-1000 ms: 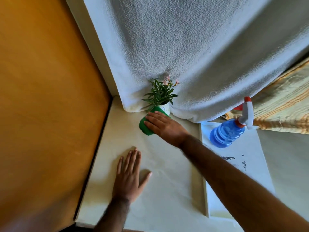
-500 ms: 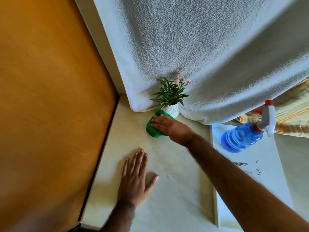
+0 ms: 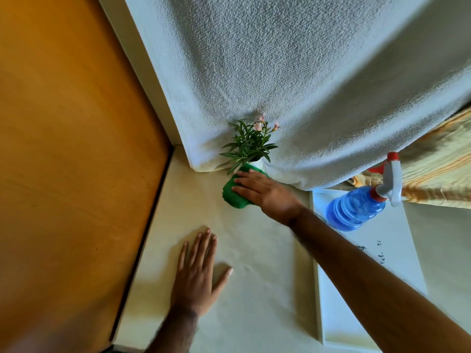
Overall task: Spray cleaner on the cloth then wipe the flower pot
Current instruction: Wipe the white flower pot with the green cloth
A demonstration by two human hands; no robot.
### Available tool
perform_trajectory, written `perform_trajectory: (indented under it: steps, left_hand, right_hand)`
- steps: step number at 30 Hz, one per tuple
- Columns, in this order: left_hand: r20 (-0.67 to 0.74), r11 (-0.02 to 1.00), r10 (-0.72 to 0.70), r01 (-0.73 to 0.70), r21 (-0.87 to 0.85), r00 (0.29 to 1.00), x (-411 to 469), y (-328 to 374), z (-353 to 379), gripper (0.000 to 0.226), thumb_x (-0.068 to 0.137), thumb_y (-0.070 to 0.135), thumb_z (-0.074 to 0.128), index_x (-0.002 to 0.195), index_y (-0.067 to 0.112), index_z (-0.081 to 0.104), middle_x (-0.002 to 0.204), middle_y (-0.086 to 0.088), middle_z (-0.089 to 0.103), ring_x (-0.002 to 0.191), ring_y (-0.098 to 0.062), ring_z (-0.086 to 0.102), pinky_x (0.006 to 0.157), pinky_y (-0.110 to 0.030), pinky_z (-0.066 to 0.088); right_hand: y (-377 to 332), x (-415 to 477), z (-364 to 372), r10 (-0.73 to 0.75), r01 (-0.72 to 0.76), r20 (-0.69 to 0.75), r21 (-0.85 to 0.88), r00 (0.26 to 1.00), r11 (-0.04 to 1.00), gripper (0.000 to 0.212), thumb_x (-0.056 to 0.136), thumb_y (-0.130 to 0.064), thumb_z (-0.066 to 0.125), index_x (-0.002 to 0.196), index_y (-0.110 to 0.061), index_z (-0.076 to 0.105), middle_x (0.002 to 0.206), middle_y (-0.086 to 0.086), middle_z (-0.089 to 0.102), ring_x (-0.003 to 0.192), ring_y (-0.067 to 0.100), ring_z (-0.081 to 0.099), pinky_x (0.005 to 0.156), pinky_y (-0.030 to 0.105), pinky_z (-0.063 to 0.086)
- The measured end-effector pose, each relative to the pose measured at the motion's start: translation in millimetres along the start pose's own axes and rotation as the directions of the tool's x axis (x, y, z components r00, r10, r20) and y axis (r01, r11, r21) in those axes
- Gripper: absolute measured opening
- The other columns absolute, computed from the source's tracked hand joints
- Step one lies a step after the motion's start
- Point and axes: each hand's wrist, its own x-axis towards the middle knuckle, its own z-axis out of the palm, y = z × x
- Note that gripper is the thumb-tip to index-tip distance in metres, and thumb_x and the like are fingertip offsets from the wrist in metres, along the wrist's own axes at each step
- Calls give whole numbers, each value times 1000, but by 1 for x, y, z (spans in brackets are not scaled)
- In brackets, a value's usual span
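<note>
We see a pale cream tabletop (image 3: pixel 254 289) set in a corner, an orange-brown wall (image 3: pixel 63 149) to its left and a white textured towel (image 3: pixel 280 72) draped behind. The right hand (image 3: pixel 265 192) presses a folded green cloth (image 3: pixel 233 193) against the small white flower pot (image 3: pixel 258 166), which stands at the towel's foot with its leafy plant (image 3: pixel 248 145). The left hand (image 3: pixel 197 273) lies flat, fingers spread, holding nothing. A blue spray bottle (image 3: pixel 356 207) stands right of the pot on a white board (image 3: pixel 377 250).
</note>
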Motion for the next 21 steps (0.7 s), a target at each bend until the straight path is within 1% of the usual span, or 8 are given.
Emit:
perform_trajectory:
  steps: [5,7,10,12,14,15,17,21]
  left_hand:
    - [15,1000,-1,1,9,1000,2,1,0,90,100,72,35,164,10,25,174,-11,25,159,-30,27,126,-55,27]
    - [14,1000,-3,3,2,1000,1,1,0,89,100,71,36,164,10,26,174,-11,25,159,-29,27,126,-55,27]
    - [5,1000,3,-3,-2,1000,1,0,1,89,100,71,36,164,10,26,174,-11,26,159,-29,28,125,-56,28]
    - [7,1000,8,-8,-6,1000,1,-1,1,90,100,71,36,164,10,26,174,-11,26,159,-29,28,125,-56,28]
    - [12,1000,7,-7,-5,1000,1,-1,0,90,100,72,36,164,10,26,173,-11,26,159,-30,28,125,-56,28]
    - [16,1000,8,-7,-4,1000,1,0,0,90,99,72,36,164,10,26,173,-12,26,159,-30,28,125,-56,28]
    - [17,1000,9,-9,0,1000,1,1,-1,90,99,72,36,164,9,27,173,-12,27,159,-30,29,124,-56,29]
    - [34,1000,5,-4,-7,999,0,1,-1,90,100,72,35,164,10,25,174,-12,25,159,-30,27,124,-57,30]
  right_hand:
    - [13,-11,6,20,-21,16,39,1000,999,36,97,3,53,129,-4,68,139,17,62,132,34,56,115,48,40]
    - [9,-15,12,42,-46,56,83,998,996,38,97,5,48,128,-3,68,137,18,63,133,34,55,113,50,42]
    - [3,-27,21,114,-128,100,139,988,982,44,97,0,36,128,-2,68,136,19,63,132,36,56,110,51,44]
    - [-3,-33,22,168,-176,72,135,983,975,43,97,-1,39,129,-4,68,136,17,63,132,35,55,115,47,41]
    - [-10,-36,18,181,-179,-6,126,983,976,39,97,7,51,131,-6,67,137,15,63,135,32,53,120,42,34]
    - [-12,-35,15,179,-171,-60,124,982,977,40,96,9,56,131,-5,66,137,15,63,136,31,52,120,42,34]
    - [-12,-28,6,161,-145,-146,112,976,983,38,97,8,58,132,-4,66,138,16,62,138,31,51,120,44,34]
    - [1,-18,2,128,-116,-142,87,982,989,35,98,4,58,132,-2,65,138,19,62,136,34,52,118,48,35]
